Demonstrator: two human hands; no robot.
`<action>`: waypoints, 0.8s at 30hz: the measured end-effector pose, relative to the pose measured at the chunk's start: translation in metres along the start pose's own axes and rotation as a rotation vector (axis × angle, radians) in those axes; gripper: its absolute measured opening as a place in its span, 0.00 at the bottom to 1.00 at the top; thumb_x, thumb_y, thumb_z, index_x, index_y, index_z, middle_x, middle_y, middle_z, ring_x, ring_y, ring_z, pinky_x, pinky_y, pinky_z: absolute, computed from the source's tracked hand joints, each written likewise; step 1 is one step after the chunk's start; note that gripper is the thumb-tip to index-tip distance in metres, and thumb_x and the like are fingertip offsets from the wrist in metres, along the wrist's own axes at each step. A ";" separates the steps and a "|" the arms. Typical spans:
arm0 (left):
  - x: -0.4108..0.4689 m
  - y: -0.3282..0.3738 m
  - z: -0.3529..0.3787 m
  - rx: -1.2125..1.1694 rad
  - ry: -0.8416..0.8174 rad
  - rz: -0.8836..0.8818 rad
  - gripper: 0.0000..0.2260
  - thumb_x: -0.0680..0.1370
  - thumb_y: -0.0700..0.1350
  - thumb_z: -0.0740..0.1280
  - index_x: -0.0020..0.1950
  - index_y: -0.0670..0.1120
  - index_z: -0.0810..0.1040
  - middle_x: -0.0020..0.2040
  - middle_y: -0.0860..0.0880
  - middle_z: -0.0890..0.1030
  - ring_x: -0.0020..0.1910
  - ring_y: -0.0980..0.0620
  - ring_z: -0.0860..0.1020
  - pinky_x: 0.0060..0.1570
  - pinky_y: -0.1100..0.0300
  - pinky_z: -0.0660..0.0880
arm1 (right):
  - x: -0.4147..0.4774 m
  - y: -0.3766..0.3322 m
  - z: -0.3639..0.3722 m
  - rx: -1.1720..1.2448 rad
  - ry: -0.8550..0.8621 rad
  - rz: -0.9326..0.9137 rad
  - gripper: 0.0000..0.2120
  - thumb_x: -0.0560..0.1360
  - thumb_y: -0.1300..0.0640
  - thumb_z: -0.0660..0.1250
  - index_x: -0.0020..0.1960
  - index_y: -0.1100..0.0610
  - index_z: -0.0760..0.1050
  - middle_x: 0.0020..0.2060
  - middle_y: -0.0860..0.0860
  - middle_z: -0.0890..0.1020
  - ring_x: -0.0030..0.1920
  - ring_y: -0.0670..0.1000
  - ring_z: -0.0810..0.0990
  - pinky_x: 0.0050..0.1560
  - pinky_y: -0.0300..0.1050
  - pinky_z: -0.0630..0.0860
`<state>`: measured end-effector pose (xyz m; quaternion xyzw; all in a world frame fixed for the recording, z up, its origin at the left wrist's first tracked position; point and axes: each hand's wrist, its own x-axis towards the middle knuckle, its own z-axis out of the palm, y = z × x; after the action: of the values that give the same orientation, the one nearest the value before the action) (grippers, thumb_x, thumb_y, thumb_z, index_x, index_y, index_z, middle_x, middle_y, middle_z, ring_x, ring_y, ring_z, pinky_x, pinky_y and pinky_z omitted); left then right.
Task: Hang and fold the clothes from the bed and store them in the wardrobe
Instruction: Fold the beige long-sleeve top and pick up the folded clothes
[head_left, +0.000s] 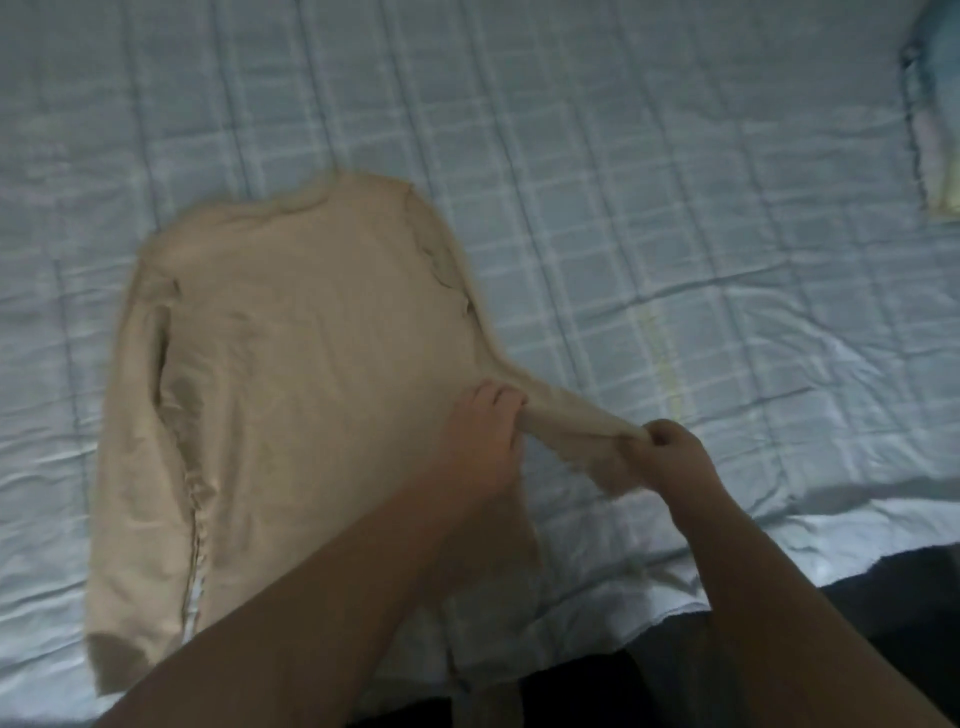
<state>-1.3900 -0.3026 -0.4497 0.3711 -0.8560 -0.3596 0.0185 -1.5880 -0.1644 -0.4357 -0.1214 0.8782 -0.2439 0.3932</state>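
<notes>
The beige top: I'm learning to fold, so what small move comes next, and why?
Probably swing the sleeve across onto the beige top. The left hand and right hand both grip it, stretched sideways over the bed, while the body lies flat.

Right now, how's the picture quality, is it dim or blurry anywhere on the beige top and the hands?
Head view: dim, flat light with no glare; soft blur all over. The beige top has smeared edges, its sleeve pulled between the left hand and right hand, each with a fuzzy grip. The bedspread lines bow from the wide-angle lens, and the pillow is indistinct.
</notes>
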 end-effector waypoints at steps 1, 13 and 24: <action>0.013 0.006 0.001 -0.008 -0.006 0.000 0.19 0.71 0.40 0.63 0.61 0.40 0.77 0.59 0.40 0.77 0.59 0.39 0.74 0.61 0.48 0.70 | 0.012 -0.002 -0.014 0.074 -0.031 0.011 0.07 0.73 0.59 0.73 0.45 0.62 0.78 0.36 0.57 0.80 0.36 0.54 0.78 0.34 0.45 0.74; 0.197 0.093 0.043 0.047 0.091 -0.023 0.23 0.71 0.39 0.63 0.66 0.40 0.76 0.62 0.40 0.77 0.61 0.38 0.73 0.64 0.47 0.69 | 0.200 -0.050 -0.142 0.571 -0.269 0.056 0.07 0.77 0.70 0.60 0.46 0.61 0.75 0.36 0.57 0.80 0.35 0.55 0.79 0.31 0.46 0.77; 0.313 0.095 0.053 0.275 0.031 -0.297 0.20 0.76 0.38 0.61 0.67 0.50 0.76 0.65 0.44 0.73 0.62 0.41 0.69 0.61 0.46 0.70 | 0.311 -0.061 -0.147 0.050 0.003 -0.226 0.13 0.72 0.62 0.70 0.55 0.51 0.75 0.41 0.51 0.78 0.42 0.54 0.77 0.35 0.40 0.69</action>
<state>-1.6917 -0.4293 -0.5023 0.4976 -0.8326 -0.2322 -0.0727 -1.9026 -0.2932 -0.5154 -0.2092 0.8532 -0.3088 0.3647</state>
